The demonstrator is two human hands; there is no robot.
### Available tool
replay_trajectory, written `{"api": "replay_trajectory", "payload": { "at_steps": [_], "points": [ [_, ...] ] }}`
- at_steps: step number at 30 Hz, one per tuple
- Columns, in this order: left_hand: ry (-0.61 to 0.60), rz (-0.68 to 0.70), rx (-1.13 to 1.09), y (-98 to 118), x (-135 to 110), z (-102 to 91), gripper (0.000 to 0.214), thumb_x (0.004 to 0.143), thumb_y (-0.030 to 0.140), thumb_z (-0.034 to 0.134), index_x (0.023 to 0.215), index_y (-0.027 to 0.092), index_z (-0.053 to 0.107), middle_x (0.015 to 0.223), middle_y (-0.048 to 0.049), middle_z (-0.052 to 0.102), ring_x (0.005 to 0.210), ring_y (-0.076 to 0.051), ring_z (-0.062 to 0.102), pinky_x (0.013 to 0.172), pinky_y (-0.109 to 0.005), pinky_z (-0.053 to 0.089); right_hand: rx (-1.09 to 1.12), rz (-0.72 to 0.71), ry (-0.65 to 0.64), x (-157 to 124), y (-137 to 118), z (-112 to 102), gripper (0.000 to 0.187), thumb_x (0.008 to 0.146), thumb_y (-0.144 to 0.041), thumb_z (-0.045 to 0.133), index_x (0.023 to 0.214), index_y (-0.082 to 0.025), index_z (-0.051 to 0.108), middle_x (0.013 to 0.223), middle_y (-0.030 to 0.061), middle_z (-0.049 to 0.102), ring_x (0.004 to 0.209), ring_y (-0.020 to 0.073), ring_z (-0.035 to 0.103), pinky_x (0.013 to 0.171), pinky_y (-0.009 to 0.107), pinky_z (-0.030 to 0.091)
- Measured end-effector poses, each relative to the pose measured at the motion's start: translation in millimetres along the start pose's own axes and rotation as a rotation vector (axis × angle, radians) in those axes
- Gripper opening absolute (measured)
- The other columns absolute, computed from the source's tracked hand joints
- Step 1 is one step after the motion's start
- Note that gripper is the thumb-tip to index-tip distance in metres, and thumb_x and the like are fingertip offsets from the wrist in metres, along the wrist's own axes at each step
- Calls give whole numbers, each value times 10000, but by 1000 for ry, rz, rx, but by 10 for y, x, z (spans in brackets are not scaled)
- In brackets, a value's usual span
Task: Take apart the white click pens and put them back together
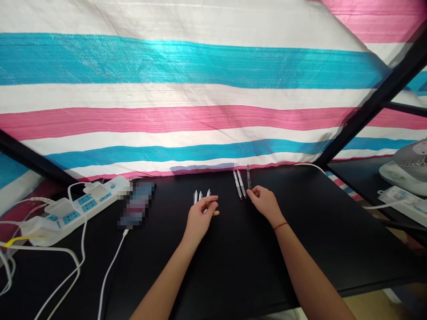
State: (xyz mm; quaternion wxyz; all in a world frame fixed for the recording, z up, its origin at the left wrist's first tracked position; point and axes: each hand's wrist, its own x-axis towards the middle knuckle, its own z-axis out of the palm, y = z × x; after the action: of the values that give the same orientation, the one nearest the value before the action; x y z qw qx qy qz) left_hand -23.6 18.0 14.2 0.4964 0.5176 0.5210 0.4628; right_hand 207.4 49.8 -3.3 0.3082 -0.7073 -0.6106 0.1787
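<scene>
On the black table, my right hand (pixel 266 203) pinches the lower end of a dark pen (pixel 248 177) between thumb and fingertips. Just left of that pen lie two white pens (pixel 239 184), side by side and slightly slanted. My left hand (pixel 202 214) hovers over another small group of white pens (pixel 200 195), fingers loosely stretched and apart, pointing right. Only the upper ends of that group show; the hand covers the rest. Whether a fingertip touches one of them I cannot tell.
A white power strip (pixel 110 189) with plugs and tangled cables runs along the left. Beside it lies a blurred phone (pixel 137 204) on a white charging cable (pixel 111 264). A striped sheet (pixel 213 120) hangs behind the table (pixel 233 275). At right are a black post (pixel 353 120) and a fan (pixel 412 162).
</scene>
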Motion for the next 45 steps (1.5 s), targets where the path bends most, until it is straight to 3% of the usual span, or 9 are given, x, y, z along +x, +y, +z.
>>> {"api": "replay_trajectory", "payload": {
  "at_steps": [3,10,16,19,22,27,30,38,45],
  "points": [
    [-16,33,101,21,16,-43,329,805,402,570,1025,174,656,951,-65,671,803,-189,636,688,-315,552,-81,7,-10,-12,0,49,283,816,-384,502,592,-212,525,566,17,614,570,181,573,531,262,312],
    [75,361,985,6,14,-194,211,860,292,496,972,220,660,953,-59,655,852,-224,568,762,-336,460,-146,-1,11,-12,19,102,299,852,-420,472,666,-214,582,581,25,612,552,179,557,504,260,276],
    [93,293,1303,-64,23,-253,239,821,396,560,858,178,653,890,-96,581,828,-249,531,690,-332,436,-79,16,24,-28,-20,96,246,858,-431,469,811,-228,599,570,0,595,559,178,559,515,252,299],
    [64,258,1321,-47,24,-242,229,823,378,559,757,177,647,842,-89,576,811,-250,536,672,-334,431,-2,-6,89,-39,-55,73,209,856,-390,474,830,-223,597,536,-20,554,532,168,539,532,257,324],
    [18,345,1232,-7,22,-210,235,852,351,525,735,179,633,796,-66,573,804,-231,545,707,-338,436,121,-96,95,-72,-123,54,248,869,-409,461,817,-213,604,528,-26,521,521,158,518,545,262,354],
    [-126,564,994,64,-20,-119,179,865,326,511,802,194,615,809,-34,557,811,-188,548,761,-309,443,473,-203,-210,-187,-287,88,352,877,-483,456,1061,-204,564,672,-10,598,525,133,532,521,250,424],
    [-158,588,946,70,-46,-85,152,857,314,524,832,198,618,823,-37,569,807,-188,553,755,-309,446,605,-200,-363,-231,-351,122,311,860,-495,494,887,-197,578,636,-11,592,498,119,531,479,239,433],
    [-163,417,815,23,-9,-134,263,924,337,396,1052,233,601,987,-44,663,891,-199,613,796,-303,459,914,-2,-251,-176,-372,96,379,767,-562,597,802,-186,564,618,18,625,558,161,610,484,264,489],
    [-108,451,730,65,-10,-133,262,936,340,376,1060,213,569,990,-53,648,889,-190,607,816,-299,453,702,-63,-212,-200,-363,55,461,841,-586,476,588,-201,464,448,-46,415,395,96,404,386,222,331]
  ]
}}
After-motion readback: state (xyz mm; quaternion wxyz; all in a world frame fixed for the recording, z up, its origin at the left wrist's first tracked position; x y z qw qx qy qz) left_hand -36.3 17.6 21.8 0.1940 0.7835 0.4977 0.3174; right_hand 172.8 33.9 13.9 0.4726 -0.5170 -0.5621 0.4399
